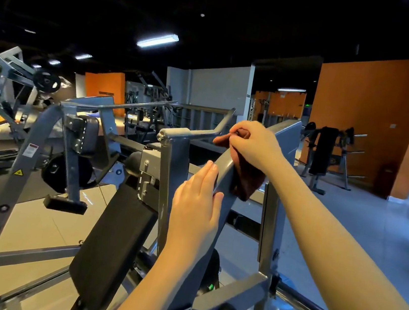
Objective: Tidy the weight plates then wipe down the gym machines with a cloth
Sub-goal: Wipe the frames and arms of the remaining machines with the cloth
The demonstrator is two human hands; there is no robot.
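A grey steel press machine stands right in front of me, its slanted arm (225, 168) rising through the middle of the view. My right hand (255, 142) grips a dark reddish-brown cloth (245, 182) and holds it against the upper part of that arm; the cloth hangs down the arm's right side. My left hand (197, 206) rests lower on the same arm, fingers straight and flat along it, thumb on the arm's edge. The machine's black back pad (113, 244) slants below and to the left. A black weight plate (46, 81) sits on a machine at the far left.
A second grey machine with a black pad (84, 134) stands on the left. A chrome plate-loading sleeve (308, 307) juts out at lower right. A rack with horizontal pegs (331, 152) stands before the orange wall. Tiled floor (373, 227) stretches to the right.
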